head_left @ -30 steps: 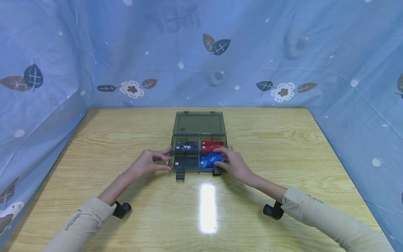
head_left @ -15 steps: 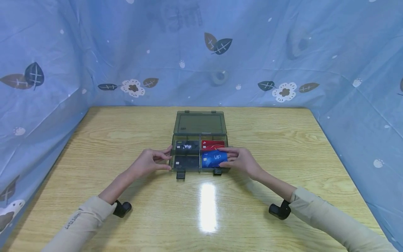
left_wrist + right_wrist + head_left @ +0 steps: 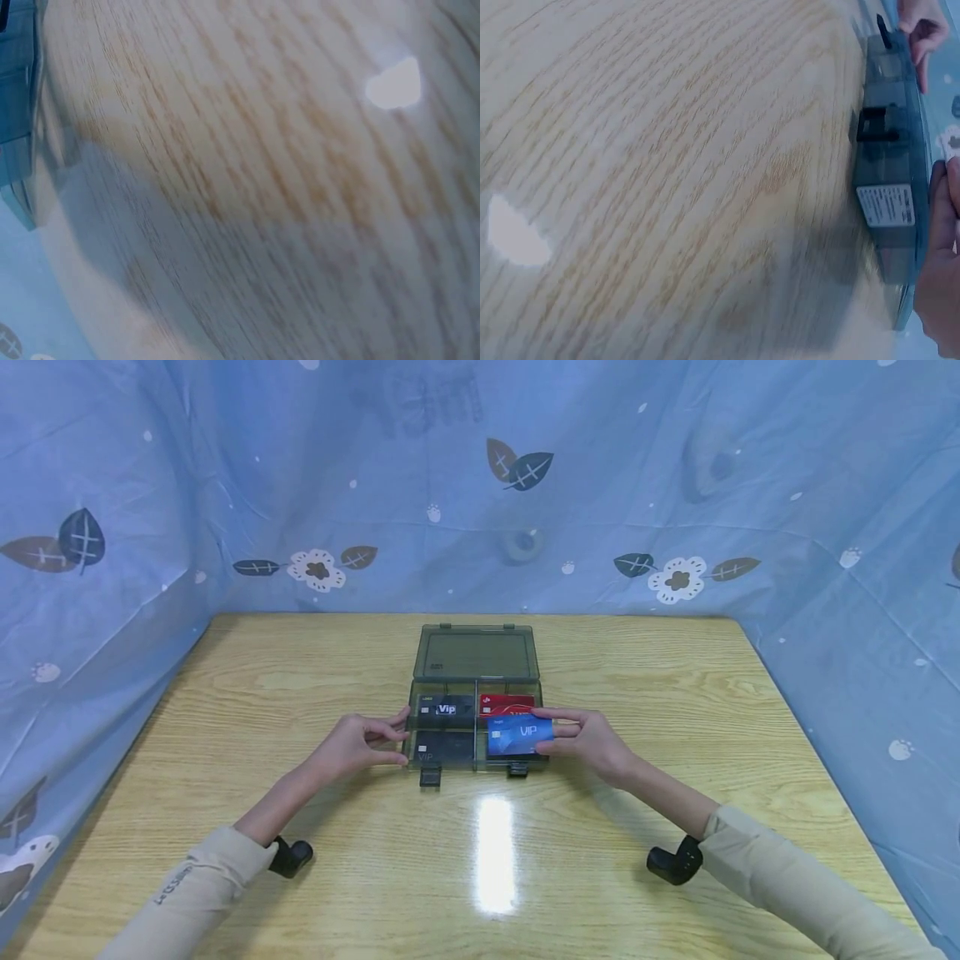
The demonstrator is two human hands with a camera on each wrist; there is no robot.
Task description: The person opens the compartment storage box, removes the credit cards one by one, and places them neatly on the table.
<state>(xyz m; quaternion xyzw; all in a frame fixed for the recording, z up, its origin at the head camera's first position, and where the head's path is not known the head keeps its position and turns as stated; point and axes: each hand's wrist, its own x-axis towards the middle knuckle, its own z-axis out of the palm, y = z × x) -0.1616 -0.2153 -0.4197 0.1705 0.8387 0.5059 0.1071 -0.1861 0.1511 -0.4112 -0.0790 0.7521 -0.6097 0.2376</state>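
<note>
A smoky, see-through divided box (image 3: 475,747) lies on the table with its lid (image 3: 477,653) folded back. My right hand (image 3: 592,745) pinches the right end of a blue VIP card (image 3: 512,735) between thumb and fingers. That card is raised over the front right compartment and overlaps the lower part of a red card (image 3: 504,702) behind it. In the left compartments lie a black Vip card (image 3: 442,710) at the back and a dark VIP card (image 3: 446,748) in front. The fingertips and straight thumb of my left hand (image 3: 352,745) rest against the box's left side.
Two black latches, a left latch (image 3: 430,776) and a right latch (image 3: 517,770), project from the box's front. A wood-grain table (image 3: 360,893) surrounds it, with blue patterned cloth (image 3: 472,543) along the back and sides. A white label (image 3: 886,205) is on the box's wall.
My right hand has drawn rightward with the blue card, which has risen from its compartment and tilted less. The left hand and box have stayed practically in place.
</note>
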